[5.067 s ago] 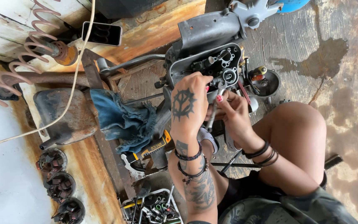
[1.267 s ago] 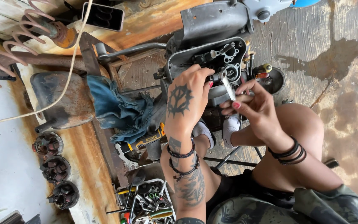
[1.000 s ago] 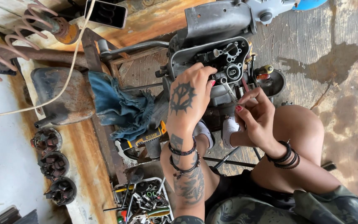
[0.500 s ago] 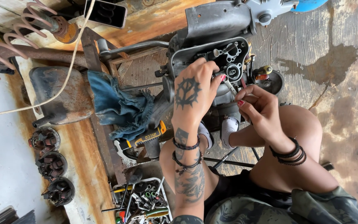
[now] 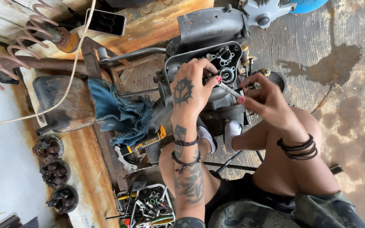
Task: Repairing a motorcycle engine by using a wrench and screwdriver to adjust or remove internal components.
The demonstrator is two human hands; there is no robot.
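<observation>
Two hands meet at the open engine case [image 5: 216, 63], far centre: the left hand [image 5: 189, 90] braces on its rim, steadying it, while the right hand [image 5: 260, 99] pinches a thin metal tool [image 5: 229, 89] toward the opening.

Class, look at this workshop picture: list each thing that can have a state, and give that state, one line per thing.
Dark metal engine casing: cover off, inner parts exposed.
Thin white rod-like tool: pinched between both hands, tip at the casing.
Left hand: resting on the casing, fingertips on the tool.
Right hand: gripping the tool.
Blue denim rag: crumpled, draped beside the engine.
Black smartphone: lying flat, screen dark.
White wire basket: filled with tools.
</observation>
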